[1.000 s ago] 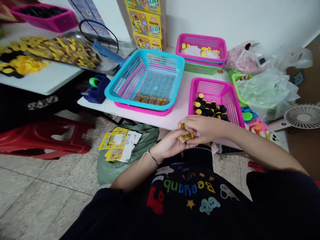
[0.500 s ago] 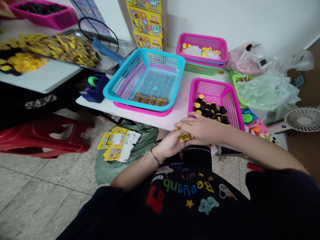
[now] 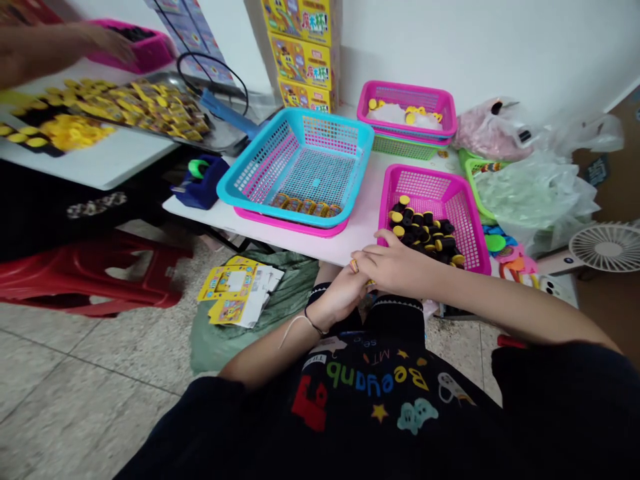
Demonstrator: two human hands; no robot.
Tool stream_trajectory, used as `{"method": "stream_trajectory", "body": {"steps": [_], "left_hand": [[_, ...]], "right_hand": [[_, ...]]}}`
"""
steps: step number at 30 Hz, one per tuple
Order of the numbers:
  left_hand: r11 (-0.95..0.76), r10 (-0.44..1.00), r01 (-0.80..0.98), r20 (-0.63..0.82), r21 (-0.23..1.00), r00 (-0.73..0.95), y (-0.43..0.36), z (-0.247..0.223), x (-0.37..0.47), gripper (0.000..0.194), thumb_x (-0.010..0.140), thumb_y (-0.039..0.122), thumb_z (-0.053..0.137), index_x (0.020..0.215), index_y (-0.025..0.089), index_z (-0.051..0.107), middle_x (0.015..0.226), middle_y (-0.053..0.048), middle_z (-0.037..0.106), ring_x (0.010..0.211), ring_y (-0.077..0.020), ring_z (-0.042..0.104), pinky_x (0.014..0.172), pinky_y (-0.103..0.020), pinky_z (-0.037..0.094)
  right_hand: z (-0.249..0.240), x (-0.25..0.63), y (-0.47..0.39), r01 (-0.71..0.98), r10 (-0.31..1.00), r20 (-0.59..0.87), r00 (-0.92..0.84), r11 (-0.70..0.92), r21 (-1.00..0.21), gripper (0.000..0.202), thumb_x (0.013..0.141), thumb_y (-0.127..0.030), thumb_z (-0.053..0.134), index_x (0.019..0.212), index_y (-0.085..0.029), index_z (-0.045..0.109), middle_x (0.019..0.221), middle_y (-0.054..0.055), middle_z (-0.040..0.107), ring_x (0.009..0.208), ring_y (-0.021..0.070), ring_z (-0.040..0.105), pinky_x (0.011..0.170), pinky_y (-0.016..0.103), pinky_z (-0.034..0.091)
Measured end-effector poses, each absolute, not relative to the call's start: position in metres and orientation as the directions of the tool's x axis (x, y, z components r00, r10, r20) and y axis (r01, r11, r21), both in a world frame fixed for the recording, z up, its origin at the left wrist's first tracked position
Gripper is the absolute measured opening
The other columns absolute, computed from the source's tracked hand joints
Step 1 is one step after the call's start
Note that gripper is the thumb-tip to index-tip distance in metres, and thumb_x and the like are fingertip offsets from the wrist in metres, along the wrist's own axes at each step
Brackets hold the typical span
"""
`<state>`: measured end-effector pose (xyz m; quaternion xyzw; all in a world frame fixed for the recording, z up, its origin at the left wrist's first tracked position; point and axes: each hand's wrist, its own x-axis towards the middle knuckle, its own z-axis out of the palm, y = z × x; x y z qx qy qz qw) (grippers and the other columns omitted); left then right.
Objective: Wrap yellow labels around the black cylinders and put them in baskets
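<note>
My left hand (image 3: 337,297) and my right hand (image 3: 395,267) meet at the near edge of the white table (image 3: 345,243), both closed around a small yellow packet (image 3: 354,265) that is mostly hidden by the fingers. Just beyond my right hand stands a pink basket (image 3: 467,220) holding several black cylinders with yellow caps (image 3: 423,230). To the left of it, a blue basket (image 3: 250,180) nested in a pink one holds a row of yellow packets (image 3: 305,207) along its near wall.
Another person's hand (image 3: 100,40) reaches over a tray of yellow pieces (image 3: 135,103) on the left table. A red stool (image 3: 90,273), flat yellow cartons (image 3: 235,290) on a green bag, a tape dispenser (image 3: 200,177), stacked yellow boxes (image 3: 300,53), plastic bags (image 3: 535,180) and a fan (image 3: 605,243) surround me.
My hands have closed tighter over the yellow packet, so less of it shows. Another person's hand has come into view at the top left. The view has tilted slightly.
</note>
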<state>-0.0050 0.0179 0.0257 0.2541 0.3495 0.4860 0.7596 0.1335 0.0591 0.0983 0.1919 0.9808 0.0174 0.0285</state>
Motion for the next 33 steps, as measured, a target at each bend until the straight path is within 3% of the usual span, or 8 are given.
{"method": "stream_trajectory", "body": {"steps": [7,12,14,17,20,24,27,33], "left_hand": [[0.342,0.915,-0.307,-0.241,0.888,0.323,0.030,0.029,-0.055,0.056,0.072,0.018,0.086,0.123,0.021,0.062,0.104,-0.001,0.074,0.088,-0.0147,0.071,0.080,-0.026,0.055],[0.167,0.945,-0.143,-0.117,0.975,0.306,0.037,0.020,-0.068,0.049,0.066,0.020,0.089,0.110,0.018,0.068,0.096,-0.003,0.077,0.086,-0.0163,0.072,0.083,-0.027,0.056],[0.125,0.970,-0.121,-0.095,0.985,0.224,0.038,0.006,-0.070,0.048,0.066,0.024,0.090,0.109,0.018,0.068,0.097,-0.004,0.076,0.089,-0.0173,0.072,0.085,-0.028,0.057],[0.055,0.997,-0.004,-0.055,0.998,0.051,0.038,-0.019,-0.075,0.037,0.074,0.030,0.084,0.105,0.018,0.068,0.097,-0.004,0.074,0.092,-0.0189,0.071,0.087,-0.031,0.058],[-0.034,0.999,0.194,0.041,0.980,-0.033,0.039,-0.038,-0.075,0.021,0.086,0.029,0.073,0.104,0.020,0.074,0.106,-0.008,0.073,0.098,-0.0208,0.070,0.094,-0.035,0.057],[-0.102,0.995,0.444,0.095,0.890,0.039,0.055,-0.045,-0.055,0.017,0.090,0.020,0.067,0.095,0.024,0.082,0.106,-0.008,0.069,0.101,-0.0219,0.069,0.098,-0.035,0.056],[-0.102,0.995,0.494,0.081,0.864,0.063,0.082,-0.047,-0.032,0.021,0.087,0.012,0.066,0.090,0.023,0.084,0.104,-0.008,0.068,0.100,-0.0219,0.069,0.100,-0.035,0.055],[-0.112,0.994,0.581,0.100,0.806,0.053,0.138,-0.046,-0.005,0.026,0.093,0.013,0.059,0.106,0.014,0.082,0.106,-0.013,0.067,0.100,-0.0249,0.066,0.101,-0.037,0.051]], "right_hand": [[0.096,0.140,0.063,0.312,0.312,-0.061,-0.948,0.950,0.003,0.024,0.106,-0.014,0.039,0.110,-0.012,0.063,0.117,0.016,0.073,0.111,0.0271,0.064,0.106,0.052,0.035],[0.080,0.136,0.063,0.328,0.324,-0.057,-0.944,0.942,-0.078,0.016,0.104,-0.018,0.052,0.115,-0.013,0.063,0.127,0.018,0.073,0.128,0.0285,0.061,0.111,0.055,0.035],[0.072,0.146,0.059,0.370,0.373,0.011,-0.928,0.925,-0.082,0.029,0.099,-0.025,0.065,0.126,-0.014,0.062,0.138,0.017,0.070,0.136,0.0310,0.056,0.115,0.058,0.033],[0.058,0.185,0.044,0.553,0.562,0.152,-0.813,0.827,-0.100,0.054,0.096,-0.034,0.072,0.145,-0.020,0.055,0.146,0.014,0.067,0.136,0.0321,0.058,0.117,0.059,0.035],[0.037,0.235,0.021,0.786,0.789,0.230,-0.570,0.605,-0.128,0.053,0.098,-0.046,0.067,0.144,-0.020,0.061,0.137,0.014,0.074,0.127,0.0339,0.064,0.106,0.054,0.048],[0.007,0.274,-0.001,0.882,0.850,0.337,-0.405,0.460,-0.102,0.037,0.104,-0.032,0.053,0.137,-0.023,0.068,0.120,0.011,0.080,0.112,0.0284,0.071,0.096,0.045,0.052],[-0.007,0.276,-0.002,0.911,0.834,0.425,-0.352,0.409,-0.047,0.037,0.102,-0.023,0.054,0.133,-0.029,0.073,0.107,0.006,0.082,0.105,0.0252,0.072,0.090,0.041,0.051],[-0.014,0.269,0.030,0.932,0.856,0.441,-0.270,0.346,-0.103,0.044,0.099,-0.019,0.053,0.135,-0.034,0.073,0.108,0.004,0.082,0.102,0.0244,0.068,0.089,0.041,0.048]]}}
